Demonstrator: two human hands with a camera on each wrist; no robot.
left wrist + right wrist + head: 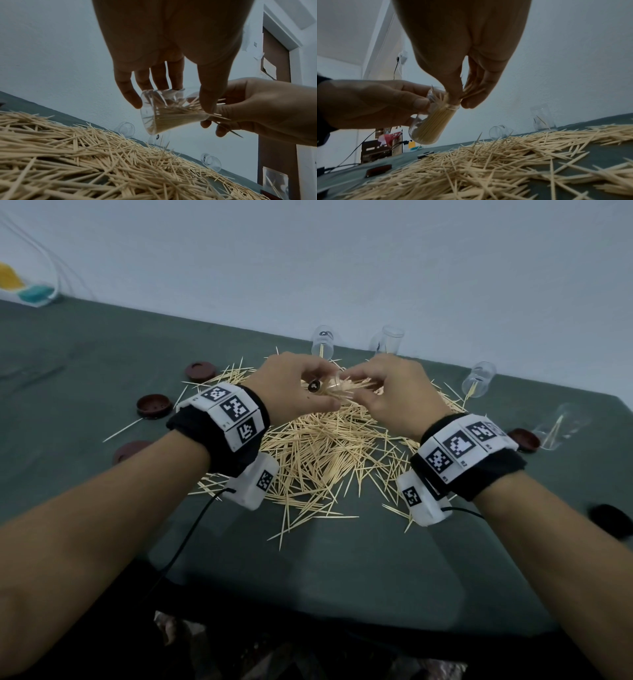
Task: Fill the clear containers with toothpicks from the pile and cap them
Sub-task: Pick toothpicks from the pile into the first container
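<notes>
My left hand (294, 386) grips a clear container (164, 113) tilted on its side above the toothpick pile (329, 453), mouth toward the right. The container (429, 121) is partly filled with toothpicks lying along it. My right hand (387, 392) pinches a small bunch of toothpicks (471, 92) at the container's mouth, some sticking out past the rim. Other clear containers (322, 341) (388, 338) (479, 380) stand or lie at the table's far edge, each with a toothpick or two inside. Another container (556, 428) lies on its side at the right.
Dark red caps lie on the green table (85, 361): one (201, 370), another (153, 405), a third (130, 449) on the left, and one (523, 439) on the right. A black object (611, 520) sits near the right edge. Cables run from both wrist cameras toward me.
</notes>
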